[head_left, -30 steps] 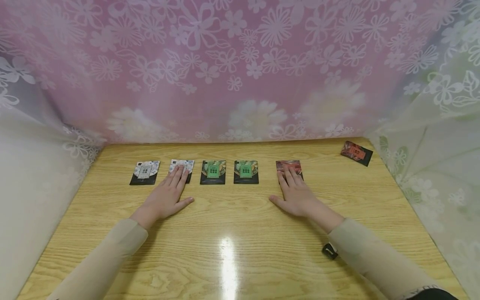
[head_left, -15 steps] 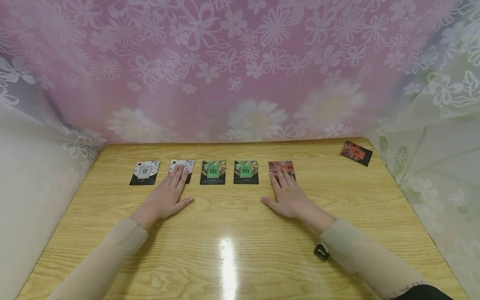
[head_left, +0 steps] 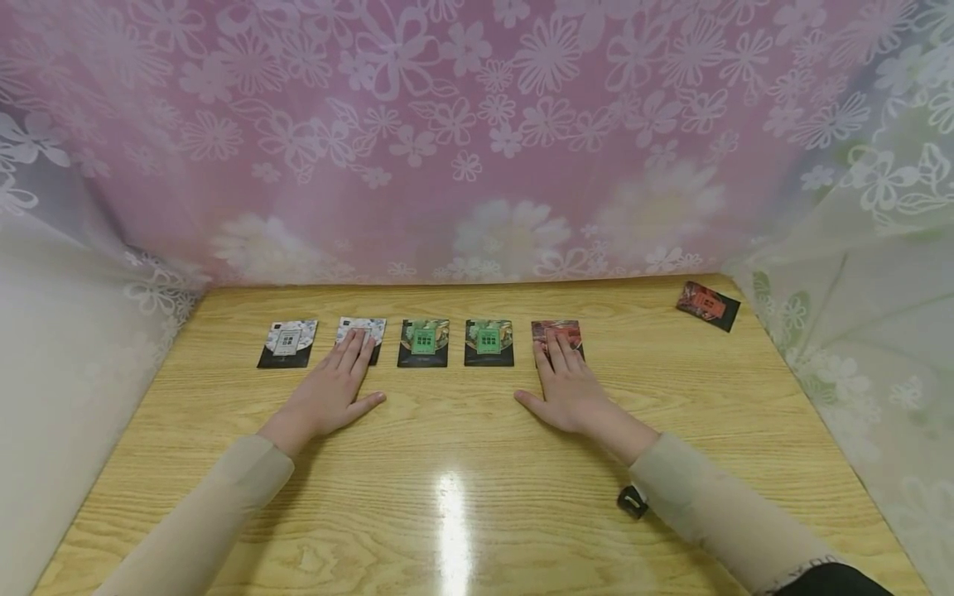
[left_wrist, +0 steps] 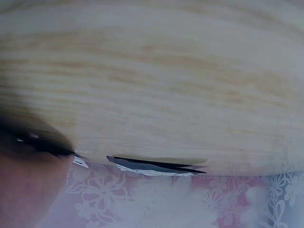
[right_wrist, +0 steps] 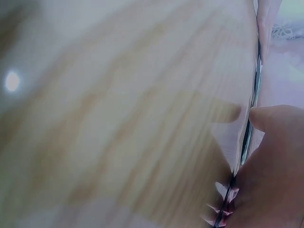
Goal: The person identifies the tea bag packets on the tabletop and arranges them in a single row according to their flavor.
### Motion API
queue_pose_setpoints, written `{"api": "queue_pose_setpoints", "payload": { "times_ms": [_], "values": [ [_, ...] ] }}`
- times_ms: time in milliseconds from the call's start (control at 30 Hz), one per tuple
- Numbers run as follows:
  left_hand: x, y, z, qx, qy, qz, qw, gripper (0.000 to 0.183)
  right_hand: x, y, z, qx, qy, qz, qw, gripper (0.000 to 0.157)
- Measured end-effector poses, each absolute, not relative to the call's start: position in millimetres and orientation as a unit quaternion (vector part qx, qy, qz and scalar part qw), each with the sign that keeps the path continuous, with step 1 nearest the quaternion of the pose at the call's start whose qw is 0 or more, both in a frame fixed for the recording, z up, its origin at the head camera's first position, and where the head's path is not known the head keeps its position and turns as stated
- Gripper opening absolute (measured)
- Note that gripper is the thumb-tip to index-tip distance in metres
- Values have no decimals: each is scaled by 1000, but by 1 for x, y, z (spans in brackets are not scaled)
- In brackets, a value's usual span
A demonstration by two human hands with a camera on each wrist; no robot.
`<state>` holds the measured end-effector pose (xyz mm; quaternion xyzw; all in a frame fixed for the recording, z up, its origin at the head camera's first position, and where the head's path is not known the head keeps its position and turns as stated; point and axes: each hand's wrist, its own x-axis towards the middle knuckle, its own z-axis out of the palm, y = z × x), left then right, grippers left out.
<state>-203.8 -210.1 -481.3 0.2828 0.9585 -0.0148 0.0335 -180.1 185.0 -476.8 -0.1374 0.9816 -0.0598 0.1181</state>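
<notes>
In the head view my left hand point(head_left: 331, 391) rests with straight fingers on a white-and-black sachet point(head_left: 363, 324), covering much of it. Left of it lies a similar white-and-black sachet point(head_left: 287, 343), seen edge-on in the left wrist view. My right hand point(head_left: 570, 391) lies flat, fingertips on a red-and-black sachet point(head_left: 544, 329) whose lower part is hidden beneath the fingers. Two green-and-black sachets, a left one point(head_left: 423, 343) and a right one point(head_left: 489, 343), sit between the hands. All of these form one row across the table.
Another red-and-black sachet point(head_left: 708, 306) lies askew at the table's far right corner. A small black object point(head_left: 632, 502) shows at the right sleeve cuff. The wooden table point(head_left: 358, 513) is bounded by a pink floral curtain point(head_left: 477, 165) behind and pale floral sheets at both sides.
My right hand has slid the red-and-black sachet leftward, closer to the right green one, most of it in the first half second. The left hand has stayed in place.
</notes>
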Motion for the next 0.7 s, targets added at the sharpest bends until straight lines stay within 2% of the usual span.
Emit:
{"api": "queue_pose_setpoints", "payload": {
  "times_ms": [433, 700],
  "values": [
    [-205, -213, -487, 287, 958, -2, 10, 92, -181, 181, -472, -132, 981, -58, 127, 91],
    [-204, -211, -484, 282, 959, -11, 23, 92, -179, 177, -466, -126, 982, -69, 121, 88]
  ]
}}
